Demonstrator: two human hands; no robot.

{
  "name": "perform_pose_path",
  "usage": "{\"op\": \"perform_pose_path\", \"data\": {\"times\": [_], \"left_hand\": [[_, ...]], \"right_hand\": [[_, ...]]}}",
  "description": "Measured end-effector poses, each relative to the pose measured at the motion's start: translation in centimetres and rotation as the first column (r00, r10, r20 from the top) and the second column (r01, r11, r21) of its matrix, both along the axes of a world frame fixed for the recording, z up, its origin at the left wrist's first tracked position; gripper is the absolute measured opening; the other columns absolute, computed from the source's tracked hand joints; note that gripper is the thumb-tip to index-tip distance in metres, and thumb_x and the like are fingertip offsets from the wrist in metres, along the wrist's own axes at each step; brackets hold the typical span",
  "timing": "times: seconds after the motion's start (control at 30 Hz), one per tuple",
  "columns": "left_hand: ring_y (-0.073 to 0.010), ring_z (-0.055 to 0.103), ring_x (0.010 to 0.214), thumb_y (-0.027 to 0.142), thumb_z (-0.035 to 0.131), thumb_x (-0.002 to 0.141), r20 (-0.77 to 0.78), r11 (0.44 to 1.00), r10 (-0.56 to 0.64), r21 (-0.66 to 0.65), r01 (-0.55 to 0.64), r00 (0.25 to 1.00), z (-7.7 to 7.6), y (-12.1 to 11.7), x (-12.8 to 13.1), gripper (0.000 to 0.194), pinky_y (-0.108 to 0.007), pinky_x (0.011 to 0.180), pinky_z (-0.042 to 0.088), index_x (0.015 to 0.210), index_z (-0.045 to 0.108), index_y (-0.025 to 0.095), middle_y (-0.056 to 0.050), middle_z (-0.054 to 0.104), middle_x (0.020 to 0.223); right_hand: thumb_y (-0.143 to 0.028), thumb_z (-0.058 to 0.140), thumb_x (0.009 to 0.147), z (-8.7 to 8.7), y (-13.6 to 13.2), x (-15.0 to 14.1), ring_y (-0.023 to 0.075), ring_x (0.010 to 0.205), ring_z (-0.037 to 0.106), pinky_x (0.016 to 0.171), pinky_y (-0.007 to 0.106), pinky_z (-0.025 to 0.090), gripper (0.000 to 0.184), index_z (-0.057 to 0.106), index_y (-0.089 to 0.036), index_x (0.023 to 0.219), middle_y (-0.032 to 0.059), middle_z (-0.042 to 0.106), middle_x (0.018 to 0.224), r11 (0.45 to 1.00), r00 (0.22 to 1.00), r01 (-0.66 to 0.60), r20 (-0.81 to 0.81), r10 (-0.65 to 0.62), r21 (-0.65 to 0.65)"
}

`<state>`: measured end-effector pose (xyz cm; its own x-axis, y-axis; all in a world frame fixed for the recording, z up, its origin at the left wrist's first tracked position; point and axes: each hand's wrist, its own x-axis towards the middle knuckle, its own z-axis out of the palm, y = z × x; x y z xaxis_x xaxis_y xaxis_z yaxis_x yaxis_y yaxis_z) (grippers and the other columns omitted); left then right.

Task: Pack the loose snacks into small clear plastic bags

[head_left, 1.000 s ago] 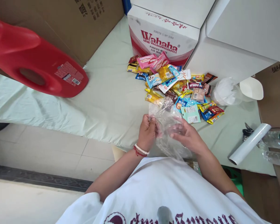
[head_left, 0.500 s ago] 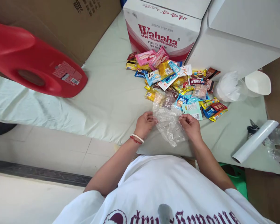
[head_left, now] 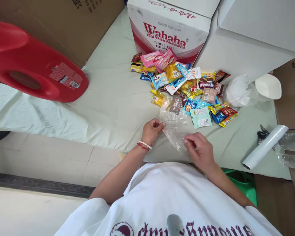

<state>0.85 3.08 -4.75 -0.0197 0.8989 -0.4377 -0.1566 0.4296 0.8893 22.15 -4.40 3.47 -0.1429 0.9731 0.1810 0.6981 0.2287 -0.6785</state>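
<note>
A crumpled clear plastic bag (head_left: pixel 173 127) lies at the front edge of the cloth-covered table, its far end against a heap of wrapped snacks (head_left: pixel 184 80). My left hand (head_left: pixel 152 130), with white and red bracelets at the wrist, pinches the bag's left side. At its lower right side, my right hand (head_left: pixel 199 149) has thumb and forefinger pinched on the film. Just beyond the right hand lies a pale green snack packet (head_left: pixel 201 117). A brown packet (head_left: pixel 176 105) shows by the bag's far end.
Behind the heap stands a Wahaba water carton (head_left: pixel 167 32). To the left is a big red jug (head_left: pixel 64 78). On the right are a white bowl (head_left: pixel 269 87), a bunched white plastic bag (head_left: pixel 239 91), a white roll (head_left: pixel 265 147) and clear bottles (head_left: pixel 291 142).
My right hand has moved down and toward me along the bag, drawing its right side narrower. My left hand keeps its grip in nearly the same place.
</note>
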Motion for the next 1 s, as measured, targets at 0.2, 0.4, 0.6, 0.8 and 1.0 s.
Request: {"op": "perform_pose_path", "data": {"times": [0.2,0.4,0.6,0.8,1.0], "left_hand": [[-0.0122,0.058,0.058,0.041,0.081,0.07,-0.046,0.998,-0.007,0.059,0.01,0.999,0.1,-0.3,0.0,0.039,-0.026,0.059,0.051,0.064,0.049,0.02,0.006,0.053,0.057],[-0.0136,0.062,0.06,0.059,0.073,0.08,0.145,0.999,0.052,-0.011,-0.051,0.988,0.7,-0.1,-0.4,0.045,-0.032,0.065,0.057,0.069,0.057,0.019,0.001,0.064,0.071],[-0.02,0.068,0.061,0.069,0.068,0.081,0.29,0.968,-0.171,-0.13,0.216,0.942,1.7,-1.3,-0.7,0.049,-0.032,0.056,0.055,0.076,0.062,0.02,-0.004,0.07,0.073],[-0.0184,0.055,0.058,0.059,0.063,0.088,-0.478,0.947,-0.273,0.016,0.32,0.835,3.0,-2.3,-2.5,0.04,-0.03,0.059,0.044,0.071,0.057,0.023,-0.001,0.057,0.062],[-0.0269,0.059,0.103,0.049,0.081,0.077,-0.74,0.937,0.13,0.31,0.163,0.659,2.9,0.9,-0.5,0.048,-0.035,0.083,0.046,0.104,0.053,0.022,-0.011,0.058,0.115]], "right_hand": [[-0.039,0.062,0.096,-1.9,1.3,-3.6,0.0221,0.084,0.065,0.072,0.032,0.049,0.023,0.071,-0.021,0.107,0.0078,0.07,0.096,0.948,0.98,-0.161,0.068,0.186,-0.274],[-0.04,0.055,0.096,-3.4,2.2,-3.4,0.0154,0.061,0.053,0.058,0.026,0.039,0.025,0.068,-0.021,0.087,-0.0011,0.062,0.068,0.888,0.985,-0.113,-0.169,0.041,-0.446],[-0.045,0.058,0.098,-2.9,3.6,-3.7,0.0139,0.062,0.051,0.061,0.026,0.042,0.027,0.066,-0.02,0.092,-0.0001,0.062,0.078,0.958,0.979,0.018,-0.19,-0.076,-0.287],[-0.024,0.053,0.098,-4.3,4.7,-3.6,0.0204,0.084,0.064,0.073,0.03,0.049,0.047,0.06,-0.024,0.144,0.0098,0.065,0.114,0.955,0.936,-0.06,0.317,0.156,-0.292],[-0.026,0.044,0.104,-5.1,3.1,-3.7,0.0237,0.09,0.068,0.069,0.031,0.049,0.05,0.052,-0.026,0.153,0.0118,0.063,0.12,0.947,0.863,-0.047,0.464,0.198,-0.318]]}}
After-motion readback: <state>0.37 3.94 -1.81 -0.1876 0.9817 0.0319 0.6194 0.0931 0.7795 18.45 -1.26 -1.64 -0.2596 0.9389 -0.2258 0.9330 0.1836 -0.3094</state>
